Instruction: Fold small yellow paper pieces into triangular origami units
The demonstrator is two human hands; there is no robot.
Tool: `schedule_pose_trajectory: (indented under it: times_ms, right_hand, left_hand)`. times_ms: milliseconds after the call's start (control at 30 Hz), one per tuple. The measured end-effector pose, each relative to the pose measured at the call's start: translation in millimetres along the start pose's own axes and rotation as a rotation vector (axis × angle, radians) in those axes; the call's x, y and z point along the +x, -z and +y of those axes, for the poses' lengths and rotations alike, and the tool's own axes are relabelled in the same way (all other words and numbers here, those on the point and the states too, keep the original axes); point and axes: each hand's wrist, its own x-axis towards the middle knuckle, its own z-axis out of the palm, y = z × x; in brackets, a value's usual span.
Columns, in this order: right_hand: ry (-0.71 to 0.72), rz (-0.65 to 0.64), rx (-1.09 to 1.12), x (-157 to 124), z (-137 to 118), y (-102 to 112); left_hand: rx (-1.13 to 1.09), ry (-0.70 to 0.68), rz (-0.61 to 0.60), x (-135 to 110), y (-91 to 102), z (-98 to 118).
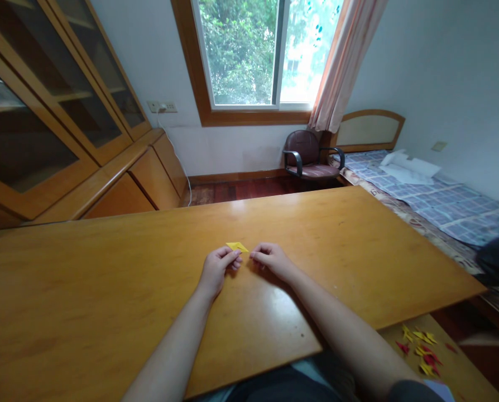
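A small piece of folded yellow paper (238, 246), flat and pointed at both ends, is held just above the wooden table (107, 279). My left hand (219, 269) pinches its near edge between thumb and fingers. Close by its right tip is my right hand (270, 258), thumb and fingers pressed together. Whether those fingertips touch the paper, or hold anything, is too small to tell.
Several yellow and red folded paper pieces (425, 349) lie on a lower surface (467, 374) at right. A chair (306, 153) and a bed (454, 206) stand beyond the table. A glass-door cabinet (65, 100) is on the left.
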Motion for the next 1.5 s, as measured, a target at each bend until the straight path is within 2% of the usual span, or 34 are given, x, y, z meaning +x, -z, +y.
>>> schedule_pose_trajectory:
  times_ms: [233, 400, 600, 900, 1067, 1200, 1500]
  right_hand:
    - [0.038, 0.025, -0.017, 2.8, 0.4, -0.4]
    - [0.065, -0.009, -0.102, 1.7, -0.7, -3.1]
    - [0.066, -0.034, -0.09, 1.1, 0.4, -1.7]
    - [0.178, -0.055, -0.345, -1.1, -1.6, -1.9]
    - [0.18, -0.063, -0.334, -2.0, -2.8, -1.6]
    - [0.129, -0.063, -0.243, -3.2, -3.3, -1.8]
    - [0.092, -0.037, -0.169, -3.2, -4.3, -2.8]
  left_hand:
    - [0.065, -0.03, -0.065, -0.2, -1.2, -3.5]
    - [0.095, -0.03, -0.069, -0.1, -2.3, -2.9]
    - [0.159, -0.064, -0.103, -0.9, -5.0, 1.2]
    - [0.253, -0.078, -0.067, -0.6, -4.5, -0.8]
    - [0.223, -0.074, -0.072, -0.2, -3.1, -1.4]
    - [0.219, -0.072, -0.067, -0.7, -3.2, -1.1]
    - [0.353, -0.146, -0.11, -2.0, -2.2, -1.4]
